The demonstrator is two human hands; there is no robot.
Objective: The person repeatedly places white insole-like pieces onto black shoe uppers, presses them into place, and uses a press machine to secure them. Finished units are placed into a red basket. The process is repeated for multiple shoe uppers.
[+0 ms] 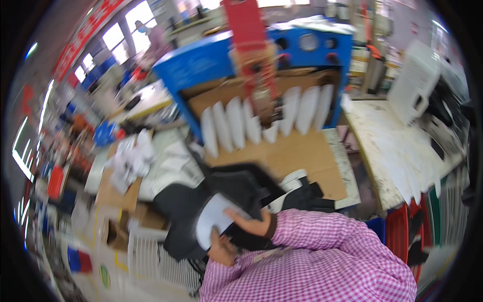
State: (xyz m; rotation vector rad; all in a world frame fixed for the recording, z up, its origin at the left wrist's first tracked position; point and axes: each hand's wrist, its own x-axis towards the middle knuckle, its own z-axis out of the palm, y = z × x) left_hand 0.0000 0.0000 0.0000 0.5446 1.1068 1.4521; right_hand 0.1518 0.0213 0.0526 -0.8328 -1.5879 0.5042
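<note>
One white half-moon panel [207, 221], likely light and bendy, lies on black sheet material [176, 211]: right hand [255, 226] splayed at its 3 o'clock, left hand [222, 250] at 6, grip unclear; best held by edges.

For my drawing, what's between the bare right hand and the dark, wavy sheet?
Head view: a white, curved panel lies between the right hand and the dark sheet.

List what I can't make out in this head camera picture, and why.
In the head view:
White piece's underside: faces away.
Left hand, gripping or only pressing: blurred.
Right hand's palm: turned away.
Upright white pieces: partly hidden by the red machine column.
Distant person: small, blurred.
Checked garment: cut off by lower edge.
</note>
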